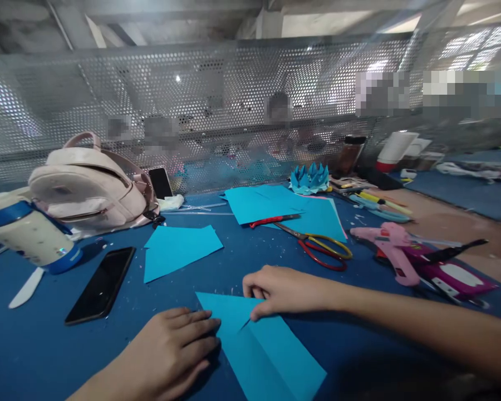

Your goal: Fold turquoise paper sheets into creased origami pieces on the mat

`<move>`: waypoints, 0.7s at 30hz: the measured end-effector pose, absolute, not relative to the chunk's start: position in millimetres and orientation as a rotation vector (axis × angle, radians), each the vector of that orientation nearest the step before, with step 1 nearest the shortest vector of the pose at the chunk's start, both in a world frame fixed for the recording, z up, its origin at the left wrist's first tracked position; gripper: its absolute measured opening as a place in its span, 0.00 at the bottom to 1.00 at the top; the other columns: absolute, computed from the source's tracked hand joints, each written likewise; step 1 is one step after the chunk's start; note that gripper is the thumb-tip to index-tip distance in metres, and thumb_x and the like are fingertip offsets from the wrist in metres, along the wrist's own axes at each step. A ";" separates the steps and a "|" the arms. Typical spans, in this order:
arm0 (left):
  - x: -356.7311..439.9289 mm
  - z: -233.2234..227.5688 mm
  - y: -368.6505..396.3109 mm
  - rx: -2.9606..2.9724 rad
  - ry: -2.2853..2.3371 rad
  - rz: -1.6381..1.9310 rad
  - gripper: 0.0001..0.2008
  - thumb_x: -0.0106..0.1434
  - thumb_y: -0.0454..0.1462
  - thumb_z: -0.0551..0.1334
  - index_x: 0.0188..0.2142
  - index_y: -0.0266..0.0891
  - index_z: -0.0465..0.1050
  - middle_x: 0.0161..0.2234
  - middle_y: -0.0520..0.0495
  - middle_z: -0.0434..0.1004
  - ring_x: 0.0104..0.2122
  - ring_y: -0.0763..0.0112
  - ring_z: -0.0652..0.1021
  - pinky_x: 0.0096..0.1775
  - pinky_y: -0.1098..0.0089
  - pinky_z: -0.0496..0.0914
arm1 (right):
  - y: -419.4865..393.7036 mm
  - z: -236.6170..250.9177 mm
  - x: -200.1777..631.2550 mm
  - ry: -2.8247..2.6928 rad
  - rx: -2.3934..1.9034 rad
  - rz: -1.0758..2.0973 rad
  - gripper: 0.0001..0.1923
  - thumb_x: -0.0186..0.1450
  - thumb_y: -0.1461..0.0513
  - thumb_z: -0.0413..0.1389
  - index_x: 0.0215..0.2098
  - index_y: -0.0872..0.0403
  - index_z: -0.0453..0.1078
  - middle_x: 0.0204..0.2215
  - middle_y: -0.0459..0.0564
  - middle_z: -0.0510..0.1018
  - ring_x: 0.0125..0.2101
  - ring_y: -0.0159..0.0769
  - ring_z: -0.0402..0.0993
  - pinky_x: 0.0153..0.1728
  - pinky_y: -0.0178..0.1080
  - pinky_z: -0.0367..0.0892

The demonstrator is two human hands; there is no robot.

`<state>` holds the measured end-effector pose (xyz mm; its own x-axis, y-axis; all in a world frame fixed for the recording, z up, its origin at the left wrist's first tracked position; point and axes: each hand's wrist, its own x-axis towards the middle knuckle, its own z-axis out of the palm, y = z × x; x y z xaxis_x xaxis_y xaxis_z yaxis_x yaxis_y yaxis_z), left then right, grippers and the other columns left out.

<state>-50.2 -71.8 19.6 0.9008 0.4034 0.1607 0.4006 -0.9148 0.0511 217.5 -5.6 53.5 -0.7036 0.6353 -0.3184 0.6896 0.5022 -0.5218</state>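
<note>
A folded sheet of light blue paper (267, 356) lies on the dark blue table (45, 356) in front of me. My left hand (171, 351) rests flat on the table, its fingertips against the paper's left edge. My right hand (279, 291) has curled fingers and presses a fingertip onto a crease near the paper's top. Neither hand lifts the sheet.
Another blue sheet (177, 248) lies behind, with more sheets (275, 206) and scissors (321, 248) further back. A black phone (100, 285), a bottle (29, 234) and a pink backpack (89, 186) stand left. A pink glue gun (390, 248) lies right. A perforated metal screen (234, 83) closes the back.
</note>
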 end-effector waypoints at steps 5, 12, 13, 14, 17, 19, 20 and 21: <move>-47.9 27.0 -71.3 3.037 0.634 0.224 0.15 0.68 0.33 0.53 0.51 0.37 0.71 0.52 0.39 0.77 0.49 0.56 0.78 0.45 0.58 0.76 | -4.8 48.7 221.5 2.646 1.161 -1.169 0.13 0.62 0.54 0.59 0.37 0.56 0.72 0.27 0.45 0.73 0.27 0.31 0.68 0.24 0.31 0.55; -52.9 24.2 -60.3 2.804 0.686 0.372 0.15 0.68 0.33 0.55 0.54 0.44 0.69 0.49 0.46 0.79 0.48 0.65 0.79 0.49 0.66 0.72 | -0.3 42.2 223.0 2.628 1.148 -1.384 0.06 0.61 0.61 0.58 0.31 0.57 0.69 0.21 0.43 0.70 0.22 0.28 0.65 0.22 0.29 0.56; -54.4 23.2 -57.1 2.732 0.735 0.465 0.15 0.68 0.34 0.55 0.53 0.45 0.70 0.48 0.48 0.80 0.47 0.66 0.79 0.48 0.67 0.72 | 0.8 41.1 223.3 2.606 1.147 -1.435 0.06 0.61 0.62 0.58 0.31 0.57 0.68 0.21 0.42 0.69 0.21 0.27 0.65 0.22 0.29 0.57; -55.9 22.5 -53.5 2.643 0.819 0.577 0.14 0.68 0.34 0.56 0.51 0.46 0.71 0.46 0.49 0.81 0.45 0.66 0.80 0.46 0.69 0.72 | 1.9 39.8 223.6 2.579 1.152 -1.490 0.06 0.61 0.62 0.58 0.31 0.57 0.68 0.20 0.41 0.69 0.20 0.27 0.65 0.21 0.29 0.57; -58.9 21.6 -39.9 2.282 1.212 0.931 0.09 0.66 0.39 0.60 0.45 0.45 0.74 0.37 0.50 0.80 0.34 0.67 0.80 0.35 0.71 0.72 | 6.0 34.4 224.7 2.528 1.183 -1.623 0.06 0.61 0.61 0.57 0.31 0.56 0.66 0.21 0.41 0.69 0.19 0.26 0.65 0.20 0.28 0.59; -59.0 19.9 -28.4 2.007 1.397 1.114 0.10 0.63 0.42 0.62 0.43 0.43 0.72 0.33 0.50 0.74 0.30 0.69 0.76 0.31 0.71 0.70 | 10.1 29.4 224.9 2.533 1.221 -1.680 0.07 0.61 0.61 0.57 0.32 0.56 0.65 0.21 0.41 0.69 0.19 0.26 0.65 0.20 0.28 0.59; -58.4 18.0 -22.2 1.882 1.418 1.178 0.12 0.61 0.42 0.63 0.43 0.42 0.70 0.32 0.51 0.71 0.29 0.69 0.75 0.30 0.71 0.70 | 12.5 26.6 224.6 2.539 1.242 -1.711 0.07 0.61 0.60 0.57 0.32 0.56 0.65 0.21 0.41 0.68 0.19 0.26 0.65 0.20 0.28 0.59; -57.3 15.1 -16.1 1.776 1.394 1.213 0.14 0.60 0.43 0.64 0.43 0.41 0.67 0.33 0.51 0.69 0.30 0.69 0.75 0.31 0.70 0.70 | 15.2 23.8 224.2 2.545 1.265 -1.744 0.07 0.61 0.60 0.57 0.32 0.56 0.65 0.21 0.40 0.67 0.18 0.26 0.65 0.20 0.29 0.59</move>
